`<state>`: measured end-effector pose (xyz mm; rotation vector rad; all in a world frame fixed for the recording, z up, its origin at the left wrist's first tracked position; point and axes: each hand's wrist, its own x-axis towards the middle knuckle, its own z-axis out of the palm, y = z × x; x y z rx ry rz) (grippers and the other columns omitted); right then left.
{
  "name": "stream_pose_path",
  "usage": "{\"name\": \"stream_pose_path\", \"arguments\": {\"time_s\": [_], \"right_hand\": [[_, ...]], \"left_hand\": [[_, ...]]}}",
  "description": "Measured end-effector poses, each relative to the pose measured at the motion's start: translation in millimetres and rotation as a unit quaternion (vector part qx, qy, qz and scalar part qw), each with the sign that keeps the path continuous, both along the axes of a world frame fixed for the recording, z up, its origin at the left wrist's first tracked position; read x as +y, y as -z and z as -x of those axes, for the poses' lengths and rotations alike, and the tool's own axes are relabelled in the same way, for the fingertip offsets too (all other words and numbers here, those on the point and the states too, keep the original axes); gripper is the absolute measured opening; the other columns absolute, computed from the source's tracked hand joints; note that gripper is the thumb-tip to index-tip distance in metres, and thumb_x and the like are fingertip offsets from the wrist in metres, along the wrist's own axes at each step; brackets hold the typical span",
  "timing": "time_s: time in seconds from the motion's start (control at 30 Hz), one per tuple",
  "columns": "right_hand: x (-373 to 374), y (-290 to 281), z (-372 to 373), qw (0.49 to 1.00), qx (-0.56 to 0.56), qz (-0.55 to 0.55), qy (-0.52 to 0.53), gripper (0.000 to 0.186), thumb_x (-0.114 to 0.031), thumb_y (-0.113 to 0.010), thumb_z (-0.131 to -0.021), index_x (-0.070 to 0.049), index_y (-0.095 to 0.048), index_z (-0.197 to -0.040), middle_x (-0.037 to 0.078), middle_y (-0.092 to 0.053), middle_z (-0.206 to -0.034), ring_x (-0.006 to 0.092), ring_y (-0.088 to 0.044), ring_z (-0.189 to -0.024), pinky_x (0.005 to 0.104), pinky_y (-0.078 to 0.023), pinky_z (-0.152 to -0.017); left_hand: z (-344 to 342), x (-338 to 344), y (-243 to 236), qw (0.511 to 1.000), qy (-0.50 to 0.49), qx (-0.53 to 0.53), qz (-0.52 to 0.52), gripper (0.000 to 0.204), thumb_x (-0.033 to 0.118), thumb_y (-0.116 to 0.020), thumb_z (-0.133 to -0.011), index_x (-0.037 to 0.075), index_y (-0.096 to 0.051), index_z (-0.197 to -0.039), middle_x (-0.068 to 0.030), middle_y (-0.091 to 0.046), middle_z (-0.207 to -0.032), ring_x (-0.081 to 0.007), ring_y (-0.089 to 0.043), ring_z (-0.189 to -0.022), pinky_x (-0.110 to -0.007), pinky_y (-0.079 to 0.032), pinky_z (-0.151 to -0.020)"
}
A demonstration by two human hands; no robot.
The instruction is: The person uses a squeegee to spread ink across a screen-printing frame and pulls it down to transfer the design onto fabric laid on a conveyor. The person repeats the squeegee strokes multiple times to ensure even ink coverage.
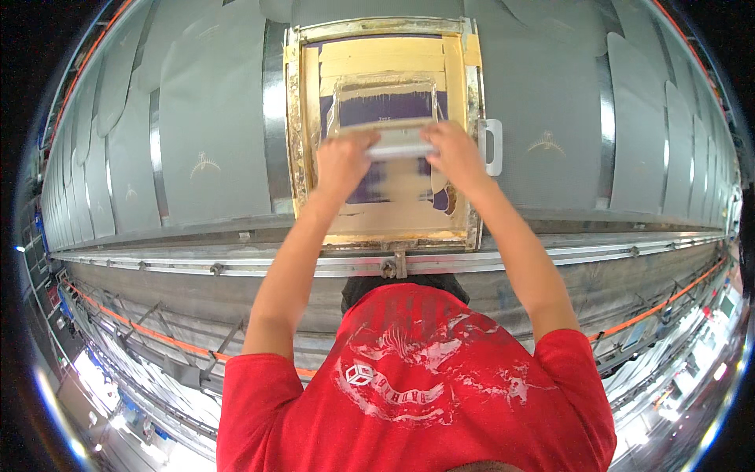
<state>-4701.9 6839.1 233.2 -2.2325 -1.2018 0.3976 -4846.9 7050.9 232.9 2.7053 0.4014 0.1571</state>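
Both my hands grip a pale squeegee (403, 144) laid crosswise over a printing screen, my left hand (344, 163) closed on its left end and my right hand (456, 157) on its right end. Motion smears the squeegee a little. The screen's metal frame (296, 149) is crusted with dried ink and stands over a long grey table. Inside it, tan tape (383, 57) borders a dark purple mesh (373, 106). Pale, blurred streaks show on the mesh below the squeegee. My forearms hide parts of the frame's lower sides.
Grey cut fabric panels (212, 118) lie along the table on both sides, some bearing a small curved print (546, 143). A white handle (493, 147) juts from the frame's right side. Between the table and me runs a metal rail (519, 260), with a clamp-like bracket (395, 265) at the frame.
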Motion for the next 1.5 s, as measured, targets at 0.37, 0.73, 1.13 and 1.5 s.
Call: {"name": "stream_pose_path", "arguments": {"time_s": [0.37,0.73,1.13,1.5], "right_hand": [[7.1,-11.0,-27.6,0.999,-0.042,-0.022,0.007,0.039,-0.009,-0.074,-0.079,-0.006,-0.069,-0.118,0.013,-0.065,-0.120,0.0313,-0.060,-0.116,0.0420,-0.050,-0.101],[-16.4,8.7,16.0,0.999,0.015,-0.018,0.043,0.044,-0.007,-0.075,-0.078,-0.005,-0.067,-0.121,0.014,-0.063,-0.129,0.0342,-0.057,-0.123,0.0435,-0.047,-0.105],[20.2,-19.9,-47.8,0.990,-0.138,0.016,0.033,0.033,-0.021,-0.075,-0.081,-0.015,-0.073,-0.113,0.004,-0.071,-0.116,0.0249,-0.062,-0.112,0.0449,-0.040,-0.101],[-30.5,14.5,24.4,0.997,-0.059,0.010,0.047,0.043,-0.017,-0.078,-0.075,-0.011,-0.071,-0.117,0.010,-0.068,-0.118,0.0297,-0.060,-0.114,0.0458,-0.043,-0.103]], "left_hand": [[-22.5,22.0,-10.2,1.000,0.007,-0.006,-0.005,0.033,0.014,-0.070,-0.079,0.026,-0.078,-0.109,-0.0072,-0.076,-0.093,-0.0270,-0.073,-0.081,-0.041,-0.058,-0.069],[6.8,-4.8,5.6,1.000,-0.009,0.024,0.010,0.042,0.010,-0.071,-0.075,0.026,-0.077,-0.113,-0.0054,-0.076,-0.102,-0.0269,-0.073,-0.082,-0.040,-0.058,-0.073],[-49.8,39.5,-8.2,1.000,0.025,0.016,-0.006,0.034,0.014,-0.070,-0.081,0.028,-0.078,-0.111,-0.0084,-0.076,-0.092,-0.0278,-0.072,-0.077,-0.040,-0.059,-0.071],[8.0,-8.5,0.1,0.998,0.005,0.061,-0.013,0.037,0.011,-0.070,-0.076,0.028,-0.079,-0.107,-0.0079,-0.076,-0.089,-0.0292,-0.073,-0.075,-0.043,-0.058,-0.071]]}}
